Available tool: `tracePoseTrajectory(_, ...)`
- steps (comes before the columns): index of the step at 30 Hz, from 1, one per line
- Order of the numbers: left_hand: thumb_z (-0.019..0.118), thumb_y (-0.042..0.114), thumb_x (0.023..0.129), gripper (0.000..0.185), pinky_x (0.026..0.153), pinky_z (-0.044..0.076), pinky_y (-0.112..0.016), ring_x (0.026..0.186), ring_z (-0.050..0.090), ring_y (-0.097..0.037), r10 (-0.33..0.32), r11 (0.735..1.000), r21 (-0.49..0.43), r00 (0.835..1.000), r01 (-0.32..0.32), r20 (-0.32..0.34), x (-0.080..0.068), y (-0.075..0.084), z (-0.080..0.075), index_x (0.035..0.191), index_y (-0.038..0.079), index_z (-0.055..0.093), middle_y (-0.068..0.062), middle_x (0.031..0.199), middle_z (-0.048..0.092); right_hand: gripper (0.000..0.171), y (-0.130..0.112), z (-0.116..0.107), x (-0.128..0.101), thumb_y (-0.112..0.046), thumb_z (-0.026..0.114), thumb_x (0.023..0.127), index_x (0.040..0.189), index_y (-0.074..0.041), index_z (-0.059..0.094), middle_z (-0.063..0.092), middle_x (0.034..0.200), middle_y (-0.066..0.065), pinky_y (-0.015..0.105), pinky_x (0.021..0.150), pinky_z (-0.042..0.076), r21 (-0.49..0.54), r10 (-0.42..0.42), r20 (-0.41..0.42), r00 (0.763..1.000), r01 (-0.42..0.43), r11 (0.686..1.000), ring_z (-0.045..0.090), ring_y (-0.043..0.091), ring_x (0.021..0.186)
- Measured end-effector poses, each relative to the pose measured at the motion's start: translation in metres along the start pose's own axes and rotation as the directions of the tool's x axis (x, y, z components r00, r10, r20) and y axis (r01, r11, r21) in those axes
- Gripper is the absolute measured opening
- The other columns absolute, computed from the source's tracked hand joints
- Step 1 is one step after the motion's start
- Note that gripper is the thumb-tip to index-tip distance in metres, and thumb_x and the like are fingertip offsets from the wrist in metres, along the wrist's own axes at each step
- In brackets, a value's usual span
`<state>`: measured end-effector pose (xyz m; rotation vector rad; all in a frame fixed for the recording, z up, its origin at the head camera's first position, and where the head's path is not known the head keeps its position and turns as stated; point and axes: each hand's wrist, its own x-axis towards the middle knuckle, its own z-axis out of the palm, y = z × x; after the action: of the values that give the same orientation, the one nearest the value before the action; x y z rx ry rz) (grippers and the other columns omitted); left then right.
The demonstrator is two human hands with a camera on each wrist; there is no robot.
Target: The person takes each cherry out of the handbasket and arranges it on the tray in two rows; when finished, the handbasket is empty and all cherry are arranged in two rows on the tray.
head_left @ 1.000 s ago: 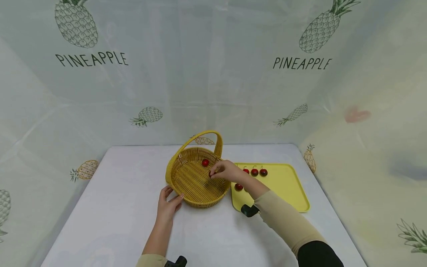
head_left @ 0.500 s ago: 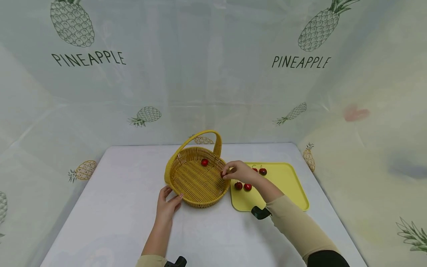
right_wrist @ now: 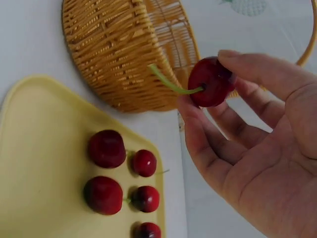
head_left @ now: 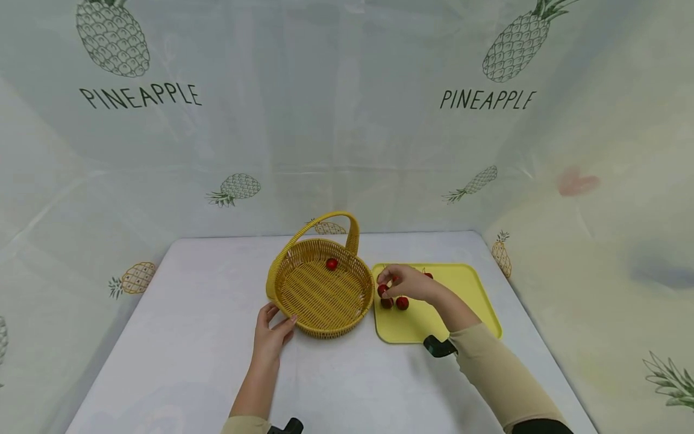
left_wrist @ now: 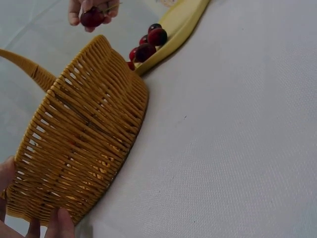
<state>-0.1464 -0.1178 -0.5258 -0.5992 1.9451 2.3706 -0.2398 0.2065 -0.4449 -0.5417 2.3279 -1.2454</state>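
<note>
A yellow woven basket with an arched handle stands mid-table. My left hand grips its near left side, thumb and fingertips on the weave in the left wrist view. Inside lies one red cherry. Just right of the basket, my right hand is above the left part of a yellow tray. Between thumb and fingers it pinches a dark red cherry with a green stem. Several more cherries lie in two rows on the tray; the hand partly hides them in the head view.
The tray's left edge is close beside the basket's right side. The basket handle arches over its back left. White cloth covers the table, and a pineapple-print curtain hangs behind and at both sides.
My right hand has moved right, carrying a cherry from over the basket's inside, past its rim, to above the tray. The left hand stays at the basket.
</note>
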Motion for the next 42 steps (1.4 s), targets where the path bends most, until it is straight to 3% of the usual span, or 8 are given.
tracePoseTrajectory(7, 0.066, 0.006, 0.081, 0.067, 0.085, 0.040, -0.046, 0.101, 0.049, -0.023, 0.000, 1.000, -0.002, 1.000, 0.000, -0.004, -0.001, 0.001, 0.001, 0.135, 0.018, 0.029, -0.004, 0.137, 0.025, 0.026, 0.012, 0.002, -0.012, -0.013, 0.069, 0.078, 0.102, -0.007, 0.060, 0.058, 0.101, 0.006, 0.036, 0.069, 0.046, 0.000, 0.012, -0.071, 0.997, -0.012, 1.000, 0.054, 0.024, 0.087)
tracePoseTrajectory(15, 0.069, 0.009, 0.079, 0.069, 0.085, 0.040, -0.046, 0.101, 0.049, -0.023, -0.009, 1.000, -0.007, 1.000, 0.009, -0.008, -0.001, 0.001, 0.001, 0.134, 0.019, 0.030, -0.004, 0.137, 0.025, 0.024, 0.005, 0.000, -0.032, -0.003, 0.064, 0.080, 0.104, -0.005, 0.061, 0.054, 0.108, 0.015, 0.044, 0.075, 0.045, 0.066, 0.073, -0.121, 0.990, -0.065, 0.996, 0.056, 0.023, 0.083)
tracePoseTrajectory(22, 0.069, 0.009, 0.078, 0.069, 0.084, 0.041, -0.046, 0.102, 0.049, -0.024, -0.010, 1.000, -0.007, 1.000, 0.010, -0.009, 0.000, 0.000, 0.001, 0.134, 0.019, 0.031, -0.003, 0.137, 0.026, 0.027, 0.039, -0.004, -0.031, -0.007, 0.062, 0.080, 0.107, -0.004, 0.062, 0.053, 0.116, 0.013, 0.046, 0.079, 0.044, 0.091, 0.120, -0.145, 0.982, -0.107, 0.990, 0.057, 0.021, 0.087)
tracePoseTrajectory(32, 0.069, 0.009, 0.078, 0.068, 0.085, 0.040, -0.046, 0.103, 0.049, -0.025, -0.021, 1.000, -0.013, 1.000, 0.021, -0.014, 0.001, 0.000, 0.001, 0.133, 0.021, 0.031, -0.003, 0.138, 0.026, 0.033, 0.057, -0.009, -0.036, -0.007, 0.058, 0.081, 0.114, -0.001, 0.059, 0.052, 0.119, 0.013, 0.038, 0.079, 0.046, 0.149, 0.138, -0.156, 0.978, -0.115, 0.982, 0.059, 0.022, 0.090)
tracePoseTrajectory(42, 0.068, 0.008, 0.079, 0.067, 0.085, 0.040, -0.045, 0.105, 0.048, -0.025, -0.021, 1.000, -0.010, 1.000, 0.021, -0.011, 0.002, 0.000, 0.001, 0.133, 0.022, 0.031, -0.003, 0.138, 0.025, 0.031, 0.070, -0.014, -0.043, -0.008, 0.058, 0.085, 0.112, 0.008, 0.057, 0.050, 0.116, 0.020, 0.033, 0.078, 0.048, 0.227, 0.102, -0.187, 0.977, -0.058, 0.972, 0.058, 0.025, 0.094)
